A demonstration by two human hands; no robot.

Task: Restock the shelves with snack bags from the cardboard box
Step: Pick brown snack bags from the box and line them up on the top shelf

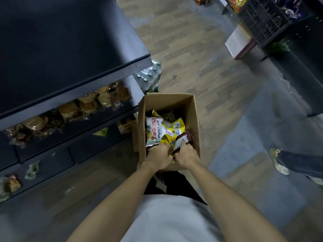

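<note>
Snack bags (167, 131) lie heaped in the open cardboard box (196, 119), which stands on the floor just beside the end of the dark shelves (76, 81), so a lifted bag has only a short way to travel. You have both hands down at the near wall of the box, about six o'clock of the heap. Your right hand (186, 155) has its fingers curled round the near end of a brown bag (184, 139) that leans against the box's right wall; it looks like a real hold, not a mere touch. Your left hand (160, 157) is curled into the heap at the edge of a yellow bag (168, 141), with a white bag (153, 131) just past it at eleven o'clock; whether the fingers truly pinch the yellow bag, you cannot tell from here, since they are buried. Working from the near edge probably makes sense because the bags overlap there and peel off the top. At nine to ten o'clock the shelves already carry wrapped pastries (70, 110), with bare stretches on the lower tiers. A pack of bottles (149, 75) sits at twelve o'clock beyond the box.
</note>
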